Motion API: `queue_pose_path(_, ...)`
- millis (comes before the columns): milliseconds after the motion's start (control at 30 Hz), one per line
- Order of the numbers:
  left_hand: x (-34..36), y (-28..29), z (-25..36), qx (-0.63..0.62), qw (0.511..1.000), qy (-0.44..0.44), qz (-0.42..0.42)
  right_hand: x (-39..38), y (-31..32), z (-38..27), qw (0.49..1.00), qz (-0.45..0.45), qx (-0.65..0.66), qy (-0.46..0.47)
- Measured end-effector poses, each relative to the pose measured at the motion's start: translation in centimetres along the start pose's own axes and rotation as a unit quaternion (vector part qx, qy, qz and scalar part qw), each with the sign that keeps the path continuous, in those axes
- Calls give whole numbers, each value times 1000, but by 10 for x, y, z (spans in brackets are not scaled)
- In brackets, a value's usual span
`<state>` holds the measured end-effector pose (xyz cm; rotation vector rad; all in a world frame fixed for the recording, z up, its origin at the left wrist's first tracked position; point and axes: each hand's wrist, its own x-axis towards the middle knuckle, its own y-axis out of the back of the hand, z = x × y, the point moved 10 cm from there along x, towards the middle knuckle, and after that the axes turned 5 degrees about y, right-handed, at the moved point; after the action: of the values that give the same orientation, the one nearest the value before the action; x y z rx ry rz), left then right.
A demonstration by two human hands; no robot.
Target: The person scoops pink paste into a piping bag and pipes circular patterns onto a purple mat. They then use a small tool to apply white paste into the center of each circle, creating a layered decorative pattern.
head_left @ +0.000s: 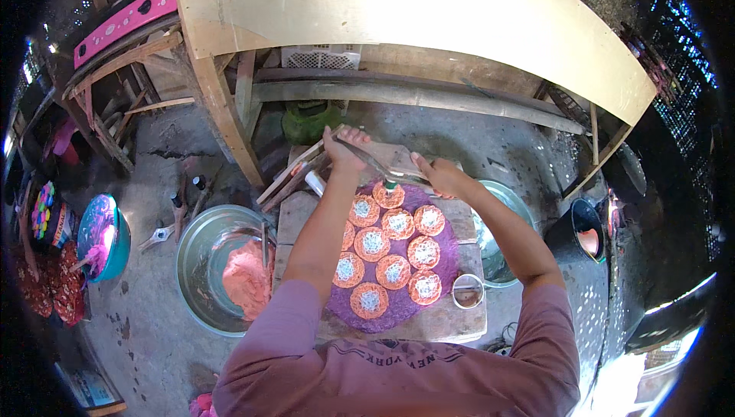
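Note:
My left hand (pixel 348 149) is closed round the upper end of a dark, narrow bar-like tool (pixel 371 160). On its other side my right hand (pixel 442 177) is closed as well, gripping the tool's right end. Under the tool's middle, a small green-banded part (pixel 390 185) rests at the farthest of several orange rounds (pixel 372 244) with white centres. These rounds are spread over a purple, rough-textured circular layer (pixel 375 321) on a low wooden board (pixel 459 325). My left forearm hides part of the layer's left side.
Left of the board stands a metal basin (pixel 186 264) with pink-orange crumbly material (pixel 249 278). At right are another basin (pixel 501 279), a small round cup (pixel 468 291) and a black bucket (pixel 563 237). Ahead, a wooden table (pixel 413 3) overhangs a green gas cylinder (pixel 306 122).

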<state>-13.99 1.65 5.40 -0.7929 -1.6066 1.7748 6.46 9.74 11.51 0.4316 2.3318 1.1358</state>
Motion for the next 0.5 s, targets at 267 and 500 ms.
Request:
queue_pose_path(267,15,39,-9,-11,999,0,39,15,-12,15,998,37,-29,46)
queue_pose_path(500,2,38,-15,4,996,-2,92,16,-22,25,997,45,-30,61)
